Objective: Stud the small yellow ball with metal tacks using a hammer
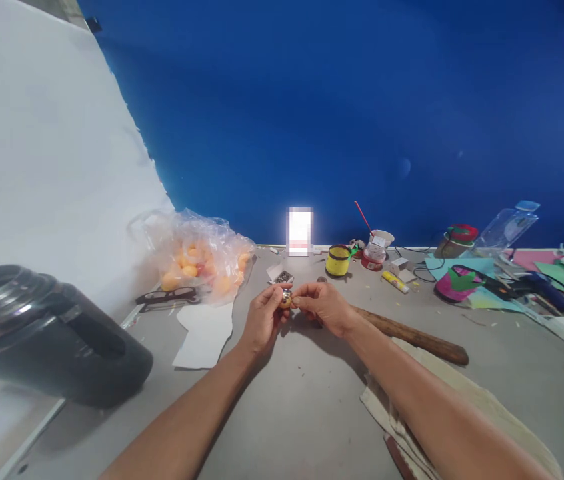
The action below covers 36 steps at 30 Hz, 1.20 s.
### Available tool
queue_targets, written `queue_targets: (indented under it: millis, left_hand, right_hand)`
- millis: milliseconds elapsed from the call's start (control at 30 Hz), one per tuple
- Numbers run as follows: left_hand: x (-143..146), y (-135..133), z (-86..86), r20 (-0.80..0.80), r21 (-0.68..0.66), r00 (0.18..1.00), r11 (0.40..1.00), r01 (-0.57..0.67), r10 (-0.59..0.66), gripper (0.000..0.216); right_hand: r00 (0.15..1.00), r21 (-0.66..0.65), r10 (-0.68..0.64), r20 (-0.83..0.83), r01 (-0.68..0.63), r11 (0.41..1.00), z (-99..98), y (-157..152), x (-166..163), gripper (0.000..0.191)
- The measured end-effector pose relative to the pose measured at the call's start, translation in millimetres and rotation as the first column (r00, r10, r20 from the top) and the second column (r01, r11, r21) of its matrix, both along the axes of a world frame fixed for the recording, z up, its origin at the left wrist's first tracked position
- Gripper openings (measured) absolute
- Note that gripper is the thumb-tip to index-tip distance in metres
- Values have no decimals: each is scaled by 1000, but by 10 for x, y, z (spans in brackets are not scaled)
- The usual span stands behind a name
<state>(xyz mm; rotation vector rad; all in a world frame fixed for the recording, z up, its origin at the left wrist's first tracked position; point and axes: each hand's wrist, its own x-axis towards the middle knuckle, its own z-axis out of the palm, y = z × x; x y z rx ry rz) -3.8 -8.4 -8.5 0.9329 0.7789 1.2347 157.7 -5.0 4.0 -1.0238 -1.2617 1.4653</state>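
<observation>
Both my hands meet over the grey floor, pinching one small round orange ball (287, 298) between them. My left hand (263, 319) grips it from the left with curled fingers. My right hand (323, 307) pinches it from the right with thumb and forefinger. A small shiny piece sits on the ball's top; I cannot make out what it is. Just behind the hands lies a small open box (282, 275) of silvery bits.
A clear plastic bag of orange balls (197, 261) and black glasses (167, 296) lie at left, white paper (205, 335) beside them. A dark container (37, 333) is near left. A wooden stick (412, 337), cloth (467, 400), yellow cup (338, 260) and craft clutter (487, 280) lie to the right.
</observation>
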Motion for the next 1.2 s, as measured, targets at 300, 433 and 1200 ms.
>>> queue_targets:
  millis: [300,433,1200]
  left_hand:
    - [27,-63,61,-120,148,976,975,-164,182,46]
    - [44,-122,99,-132,186,957,954,-234,260,46]
    - [87,-142,131,171,-40,985,999,-25,31,52]
  right_hand:
    - [992,-16,-60,-108,59,998,41,-62,-114,32]
    - [953,-161,-9,-302,-41,986,76,-86,-151,39]
    - [999,179,11,46,-19,984,125,-30,1,35]
